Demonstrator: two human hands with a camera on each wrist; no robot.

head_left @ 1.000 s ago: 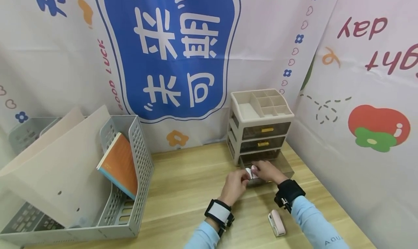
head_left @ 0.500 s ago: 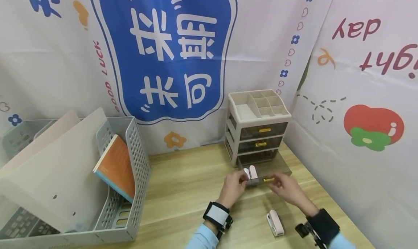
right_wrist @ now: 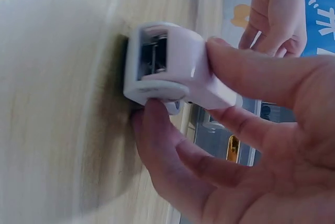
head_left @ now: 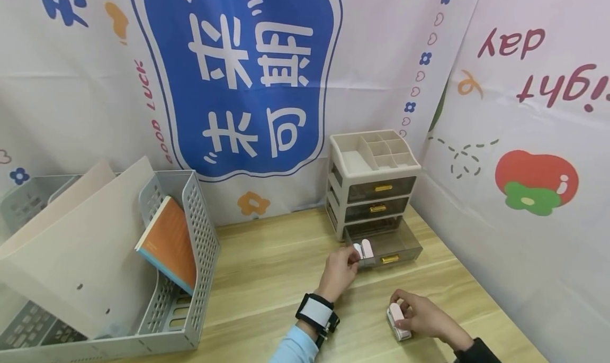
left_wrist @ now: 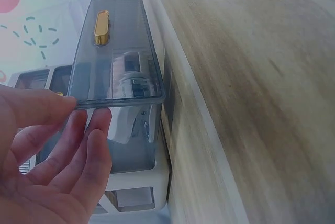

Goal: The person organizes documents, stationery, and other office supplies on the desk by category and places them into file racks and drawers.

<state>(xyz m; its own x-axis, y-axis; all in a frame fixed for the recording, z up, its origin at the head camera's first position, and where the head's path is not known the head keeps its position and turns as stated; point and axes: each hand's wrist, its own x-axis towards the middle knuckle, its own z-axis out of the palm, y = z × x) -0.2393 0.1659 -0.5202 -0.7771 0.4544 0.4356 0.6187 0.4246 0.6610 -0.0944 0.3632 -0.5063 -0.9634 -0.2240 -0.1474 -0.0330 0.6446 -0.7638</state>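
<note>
My left hand [head_left: 335,273] pinches the front left corner of the smoky, see-through bottom drawer [head_left: 406,255], which is pulled out of a cream organizer [head_left: 342,180]. In the left wrist view the thumb lies on the front panel [left_wrist: 123,30], with fingers behind its edge. Two small staplers, one pink [head_left: 367,249] and one whitish, lie inside the drawer's left end, the latter partly hidden. My right hand [head_left: 426,318] grips another pink-and-white stapler [right_wrist: 186,56] between thumb and fingers, at or just above the tabletop; contact is hard to tell.
A grey perforated file rack [head_left: 202,246] stands at the left, holding large pale folders [head_left: 100,246] and an orange book [head_left: 173,241]. Two upper drawers with gold handles [head_left: 378,208] are pushed in. Printed cloth [head_left: 295,193] hangs behind the wooden table [head_left: 267,278].
My right hand has left the staplers in the drawer, come back toward the table's front and taken hold of the stapler lying there. The left hand has stayed at the drawer corner.
</note>
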